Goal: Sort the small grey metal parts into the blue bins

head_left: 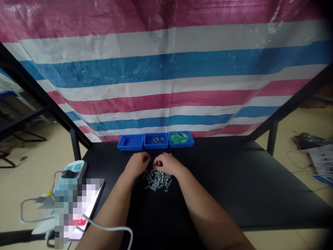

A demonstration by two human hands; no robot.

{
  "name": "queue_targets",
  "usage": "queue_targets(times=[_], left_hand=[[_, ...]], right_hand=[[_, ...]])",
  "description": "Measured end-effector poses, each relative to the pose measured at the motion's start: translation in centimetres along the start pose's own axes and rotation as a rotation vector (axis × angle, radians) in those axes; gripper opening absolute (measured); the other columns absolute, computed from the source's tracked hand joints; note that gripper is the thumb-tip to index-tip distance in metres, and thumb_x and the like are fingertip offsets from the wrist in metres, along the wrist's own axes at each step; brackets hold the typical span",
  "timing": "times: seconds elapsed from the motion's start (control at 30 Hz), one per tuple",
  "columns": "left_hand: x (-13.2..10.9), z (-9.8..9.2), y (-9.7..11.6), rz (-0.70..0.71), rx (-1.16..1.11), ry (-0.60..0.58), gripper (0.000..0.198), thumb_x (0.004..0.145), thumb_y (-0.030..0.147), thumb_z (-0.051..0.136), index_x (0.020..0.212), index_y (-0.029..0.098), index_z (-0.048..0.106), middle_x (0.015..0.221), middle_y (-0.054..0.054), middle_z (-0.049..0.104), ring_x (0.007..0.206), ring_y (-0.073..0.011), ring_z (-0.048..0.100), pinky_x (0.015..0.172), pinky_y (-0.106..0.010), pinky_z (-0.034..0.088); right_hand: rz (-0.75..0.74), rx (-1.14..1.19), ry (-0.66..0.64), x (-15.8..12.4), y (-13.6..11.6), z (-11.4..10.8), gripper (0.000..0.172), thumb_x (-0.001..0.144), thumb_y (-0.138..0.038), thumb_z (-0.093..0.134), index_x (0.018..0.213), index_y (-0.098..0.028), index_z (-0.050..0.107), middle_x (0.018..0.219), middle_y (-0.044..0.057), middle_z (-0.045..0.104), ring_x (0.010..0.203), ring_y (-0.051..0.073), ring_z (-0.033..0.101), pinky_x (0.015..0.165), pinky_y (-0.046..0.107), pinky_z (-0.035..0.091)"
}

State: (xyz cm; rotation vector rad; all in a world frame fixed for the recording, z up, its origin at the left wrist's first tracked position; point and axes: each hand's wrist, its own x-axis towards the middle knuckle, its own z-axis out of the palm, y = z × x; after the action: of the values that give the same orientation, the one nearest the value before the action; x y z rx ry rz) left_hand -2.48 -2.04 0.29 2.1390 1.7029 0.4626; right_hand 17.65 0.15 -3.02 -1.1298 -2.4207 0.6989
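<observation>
A loose pile of small grey metal cylinders (pixel 154 186) lies on the black table, with shiny bits among them. My left hand (pixel 137 164) is at the pile's upper left, its fingers curled in towards the thumb. Over the pile's upper right edge, my right hand (pixel 168 164) is closed in a pinch, its fingertips just above the small parts. Whatever either hand holds is too small or too hidden to name. A narrow gap separates the two hands.
Behind the hands stand three blue trays: the left tray (pixel 130 148), the middle tray (pixel 156 146) with small metal parts, and the right tray (pixel 191 141) holding a green plastic bag (pixel 179 137). A power strip (pixel 82 166), cables and a screen (pixel 95 198) lie left. A striped sheet (pixel 166 69) hangs behind.
</observation>
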Motion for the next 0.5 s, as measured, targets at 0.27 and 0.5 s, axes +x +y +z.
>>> queue_targets(times=[0.27,0.5], left_hand=[[5.6,-2.5,2.2,0.0,0.121,0.181,0.032,0.09,0.027,0.059,0.12,0.022,0.069,0.113,-0.009,0.073,0.092,-0.0226,0.069,0.082,-0.029,0.049],[-0.6,-2.2,3.4,0.054,-0.029,0.136,0.027,0.089,0.028,0.058,0.114,0.022,0.068,0.096,-0.005,0.074,0.086,-0.0205,0.068,0.077,-0.029,0.048]], right_hand=[[0.021,0.093,0.093,-0.2,-0.2,-0.3,0.011,0.071,-0.014,0.064,0.078,-0.022,0.066,0.063,-0.005,0.062,0.059,0.011,0.053,0.06,0.024,0.033],[0.033,0.117,0.197,-0.6,0.2,-1.3,0.008,0.07,-0.013,0.058,0.071,-0.021,0.059,0.059,-0.006,0.055,0.055,0.01,0.046,0.056,0.023,0.03]])
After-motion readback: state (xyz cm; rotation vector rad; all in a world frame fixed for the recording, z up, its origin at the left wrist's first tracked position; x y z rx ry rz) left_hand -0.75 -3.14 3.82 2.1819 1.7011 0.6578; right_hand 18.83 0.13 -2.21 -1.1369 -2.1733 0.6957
